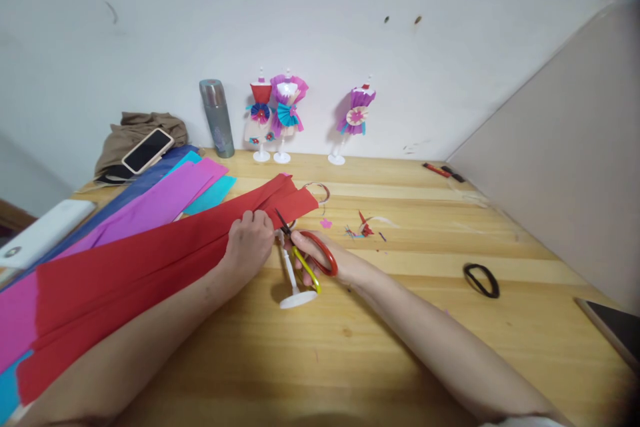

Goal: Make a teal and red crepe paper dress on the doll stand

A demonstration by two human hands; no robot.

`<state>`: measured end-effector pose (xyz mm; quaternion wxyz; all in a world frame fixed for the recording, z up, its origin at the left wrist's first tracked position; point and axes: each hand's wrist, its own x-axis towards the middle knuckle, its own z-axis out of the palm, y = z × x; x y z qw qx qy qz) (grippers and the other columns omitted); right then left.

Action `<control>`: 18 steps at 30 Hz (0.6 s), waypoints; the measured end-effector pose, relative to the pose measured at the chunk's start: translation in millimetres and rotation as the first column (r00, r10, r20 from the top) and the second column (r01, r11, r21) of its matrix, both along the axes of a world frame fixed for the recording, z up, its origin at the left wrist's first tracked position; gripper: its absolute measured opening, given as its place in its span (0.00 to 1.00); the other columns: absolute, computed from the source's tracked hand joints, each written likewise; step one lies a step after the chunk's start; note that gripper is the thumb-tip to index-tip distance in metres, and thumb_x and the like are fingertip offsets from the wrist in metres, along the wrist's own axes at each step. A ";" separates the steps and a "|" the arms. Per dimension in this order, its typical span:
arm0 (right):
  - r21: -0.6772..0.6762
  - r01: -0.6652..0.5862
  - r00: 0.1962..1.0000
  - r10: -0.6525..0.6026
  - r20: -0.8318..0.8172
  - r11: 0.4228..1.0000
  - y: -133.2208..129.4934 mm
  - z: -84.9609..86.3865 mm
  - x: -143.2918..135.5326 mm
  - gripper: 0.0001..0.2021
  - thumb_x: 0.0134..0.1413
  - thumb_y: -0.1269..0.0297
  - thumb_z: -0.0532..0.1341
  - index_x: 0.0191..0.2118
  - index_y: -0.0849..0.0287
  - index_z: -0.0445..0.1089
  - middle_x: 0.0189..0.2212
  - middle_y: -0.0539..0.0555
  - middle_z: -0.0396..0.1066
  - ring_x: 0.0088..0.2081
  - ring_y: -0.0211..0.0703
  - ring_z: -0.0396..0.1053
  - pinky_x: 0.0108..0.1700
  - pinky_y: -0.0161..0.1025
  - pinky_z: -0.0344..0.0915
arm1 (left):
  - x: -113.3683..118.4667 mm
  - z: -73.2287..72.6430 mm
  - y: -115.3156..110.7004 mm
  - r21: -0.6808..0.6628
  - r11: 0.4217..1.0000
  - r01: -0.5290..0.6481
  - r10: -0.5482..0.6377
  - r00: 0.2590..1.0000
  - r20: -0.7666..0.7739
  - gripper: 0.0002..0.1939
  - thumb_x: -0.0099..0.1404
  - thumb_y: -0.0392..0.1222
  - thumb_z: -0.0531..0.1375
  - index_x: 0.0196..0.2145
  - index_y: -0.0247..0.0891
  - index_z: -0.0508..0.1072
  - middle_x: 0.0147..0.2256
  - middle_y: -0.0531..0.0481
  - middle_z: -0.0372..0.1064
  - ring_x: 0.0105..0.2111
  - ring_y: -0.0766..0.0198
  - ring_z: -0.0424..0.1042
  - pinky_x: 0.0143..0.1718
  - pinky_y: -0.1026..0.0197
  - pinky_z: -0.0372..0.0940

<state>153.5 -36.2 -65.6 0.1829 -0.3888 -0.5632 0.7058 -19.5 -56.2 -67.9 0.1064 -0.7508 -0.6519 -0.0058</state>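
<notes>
My left hand (251, 241) is closed on the near edge of a long sheet of red crepe paper (165, 250), close to its right end. A pair of scissors (320, 252) with one red and one yellow handle is in my right hand (313, 257). The dark blades point up and left over the red paper, somewhat apart. Just below the scissors a white mini dress-form stand (290, 270) rises from a round base; its upper part is hidden behind my hands and the paper.
Three small dress forms in paper dresses (261, 113) stand along the wall beside a grey flask (217, 119). Purple crepe paper (145, 203), a phone (148, 151) and a white case (47, 230) lie left. Red scraps (366, 224) and a black band (481, 280) lie right.
</notes>
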 end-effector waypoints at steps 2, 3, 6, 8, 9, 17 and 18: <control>0.007 0.001 1.000 -0.001 0.020 1.000 0.2 0.6 0.4 0.28 0.52 0.35 0.62 0.39 0.60 0.67 0.24 0.48 0.67 0.17 0.32 0.67 0.18 0.29 0.61 | -0.5 0.2 -0.8 0.000 1.000 -0.001 0.001 1.000 -0.001 0.16 0.70 0.30 0.47 0.41 0.26 0.75 0.36 0.34 0.71 0.41 0.43 0.72 0.34 0.50 0.67; 0.008 -0.002 1.000 0.002 0.028 1.000 0.3 0.9 0.5 0.28 0.53 0.35 0.62 0.40 0.60 0.67 0.24 0.48 0.67 0.17 0.32 0.66 0.19 0.29 0.61 | -0.7 0.4 -1.2 -0.001 1.000 -0.002 0.002 1.000 -0.002 0.16 0.70 0.30 0.47 0.40 0.26 0.75 0.36 0.34 0.71 0.41 0.43 0.72 0.34 0.50 0.67; 0.011 -0.009 1.000 0.009 0.030 1.000 0.5 2.0 0.5 0.29 0.53 0.34 0.61 0.40 0.60 0.67 0.24 0.48 0.67 0.17 0.32 0.66 0.19 0.29 0.62 | -1.1 0.7 -1.9 -0.002 1.000 -0.004 0.004 1.000 -0.006 0.16 0.70 0.30 0.47 0.40 0.26 0.75 0.36 0.34 0.71 0.41 0.44 0.72 0.33 0.51 0.66; 0.007 -0.010 1.000 0.010 0.015 1.000 0.3 2.7 -0.1 0.30 0.52 0.34 0.62 0.40 0.61 0.67 0.23 0.47 0.66 0.17 0.32 0.66 0.18 0.29 0.61 | -1.0 0.4 -1.8 0.005 1.000 -0.004 0.004 1.000 -0.007 0.15 0.70 0.30 0.48 0.40 0.26 0.75 0.36 0.34 0.70 0.40 0.45 0.71 0.33 0.52 0.66; 0.006 -0.007 1.000 0.007 0.004 1.000 0.0 2.9 -0.4 0.30 0.51 0.34 0.62 0.40 0.61 0.67 0.23 0.47 0.66 0.17 0.32 0.66 0.18 0.28 0.61 | -1.0 0.2 -1.6 0.010 1.000 -0.002 0.002 1.000 -0.008 0.15 0.70 0.30 0.49 0.40 0.27 0.76 0.35 0.34 0.70 0.40 0.45 0.71 0.33 0.52 0.66; 0.004 -0.007 1.000 0.006 0.029 1.000 0.6 -0.6 -0.8 0.32 0.47 0.31 0.63 0.38 0.60 0.65 0.23 0.46 0.66 0.15 0.31 0.66 0.17 0.28 0.61 | -0.9 0.3 -1.4 0.012 1.000 0.000 0.000 1.000 -0.010 0.15 0.70 0.30 0.49 0.41 0.26 0.76 0.36 0.34 0.71 0.41 0.45 0.72 0.34 0.51 0.68; 0.009 -0.006 1.000 0.005 0.030 1.000 0.7 -0.7 -0.7 0.32 0.46 0.30 0.63 0.38 0.60 0.65 0.23 0.46 0.66 0.15 0.31 0.66 0.17 0.28 0.61 | -0.8 0.5 -1.5 0.010 1.000 -0.003 0.004 1.000 -0.010 0.15 0.70 0.29 0.49 0.41 0.26 0.76 0.36 0.34 0.71 0.41 0.45 0.72 0.34 0.51 0.69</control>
